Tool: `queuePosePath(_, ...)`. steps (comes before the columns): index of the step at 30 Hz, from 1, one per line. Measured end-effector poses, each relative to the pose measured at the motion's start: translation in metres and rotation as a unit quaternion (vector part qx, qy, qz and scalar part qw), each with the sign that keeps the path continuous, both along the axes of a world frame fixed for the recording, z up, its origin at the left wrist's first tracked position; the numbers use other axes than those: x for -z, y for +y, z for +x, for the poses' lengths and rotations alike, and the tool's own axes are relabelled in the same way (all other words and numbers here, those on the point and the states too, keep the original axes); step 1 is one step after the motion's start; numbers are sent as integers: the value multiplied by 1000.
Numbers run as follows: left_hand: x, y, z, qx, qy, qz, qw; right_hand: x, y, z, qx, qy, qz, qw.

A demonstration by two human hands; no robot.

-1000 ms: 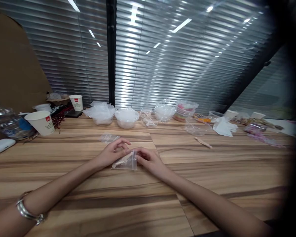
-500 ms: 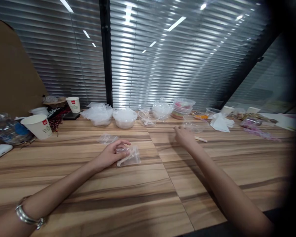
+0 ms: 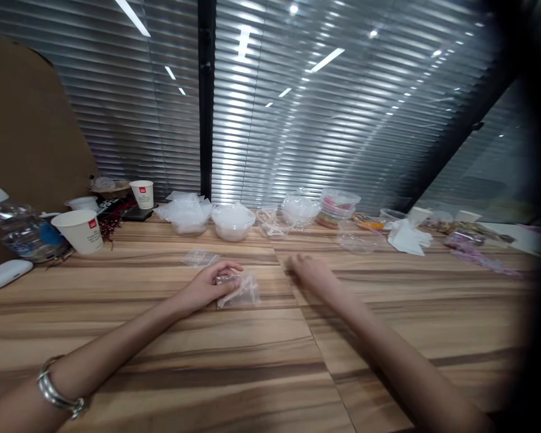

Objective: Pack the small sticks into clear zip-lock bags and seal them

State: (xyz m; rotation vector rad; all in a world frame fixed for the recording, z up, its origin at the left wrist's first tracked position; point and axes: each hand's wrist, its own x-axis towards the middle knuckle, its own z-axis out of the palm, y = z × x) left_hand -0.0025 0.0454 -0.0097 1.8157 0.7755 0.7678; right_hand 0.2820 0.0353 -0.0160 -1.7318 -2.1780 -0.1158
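My left hand (image 3: 219, 282) is closed on the edge of a small clear zip bag (image 3: 250, 291) lying on the table, thumb on top of it. A pale, thin item shows inside the bag, partly under the thumb. Behind that hand lies a second, flat clear bag (image 3: 201, 257). My right hand (image 3: 313, 273) is low over the table to the right of the bag, fingers curled and blurred; whatever they hold is hidden. Clear plastic lids (image 3: 358, 240) lie beyond it.
Along the back stand plastic bowls (image 3: 233, 224) with white contents, a stack of round containers (image 3: 338, 207) and crumpled tissue (image 3: 408, 237). Paper cups (image 3: 79, 231), a water bottle (image 3: 27, 231) and a white case (image 3: 6, 275) are at the left. Blinds rise behind the wooden table (image 3: 198, 373).
My right hand has moved left and nearer, toward the bag. The white stick beside its wrist is no longer visible. My left hand stays on the bag; the view has shifted slightly.
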Motion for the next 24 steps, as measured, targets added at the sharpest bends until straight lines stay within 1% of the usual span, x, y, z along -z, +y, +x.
queuePosePath(1, 0, 0, 0, 0, -7, -2, 1000, 2, -7, -18, -43, -19, -11, 999)
queuePosePath(2, 0, 0, 1, 0, -14, -7, 1000, 3, -16, -36, -131, -67, -26, 989)
queuePosePath(3, 0, 0, 1, 2, -23, -15, 1000, 3, -26, -51, -199, -101, -33, 974)
queuePosePath(4, 0, 0, 2, 6, -31, -27, 999, 2, -35, -63, -248, -116, -38, 961)
queuePosePath(6, -1, 0, 2, 15, -45, -50, 998, -4, -48, -78, -296, -91, -46, 950)
queuePosePath(7, -2, 0, 2, 17, -51, -58, 997, -7, -51, -81, -310, -53, -54, 948)
queuePosePath(9, -2, 0, 1, 6, -62, -61, 996, -10, -49, -79, -302, 76, -76, 947)
queuePosePath(10, -3, 0, 1, -3, -66, -60, 996, -10, -45, -76, -284, 159, -91, 941)
queuePosePath(11, -3, 1, 1, -13, -70, -59, 996, -9, -40, -73, -260, 248, -110, 927)
queuePosePath(13, -3, 1, 1, -28, -77, -59, 995, -4, -29, -69, -211, 406, -153, 876)
queuePosePath(14, -2, 2, 1, -33, -81, -61, 994, 0, -25, -68, -194, 460, -171, 849)
queuePosePath(15, -2, 2, 1, -37, -85, -63, 994, 3, -22, -68, -183, 492, -182, 832)
queuePosePath(16, -1, 3, 1, -41, -89, -66, 993, 6, -21, -68, -175, 500, -181, 829)
queuePosePath(17, -1, 3, 2, -45, -93, -68, 992, 8, -21, -69, -173, 485, -169, 841)
queuePosePath(19, 1, 4, 2, -55, -97, -72, 991, 8, -25, -69, -189, 409, -131, 883)
queuePosePath(20, 2, 5, 2, -62, -99, -74, 990, 6, -27, -69, -205, 365, -115, 901)
queuePosePath(21, 3, 5, 2, -69, -103, -77, 989, 3, -30, -69, -225, 326, -107, 912)
queuePosePath(22, 4, 5, 2, -74, -108, -81, 988, -1, -33, -69, -248, 294, -107, 917)
queuePosePath(24, 5, 5, 2, -79, -126, -90, 985, -8, -38, -69, -297, 246, -116, 915)
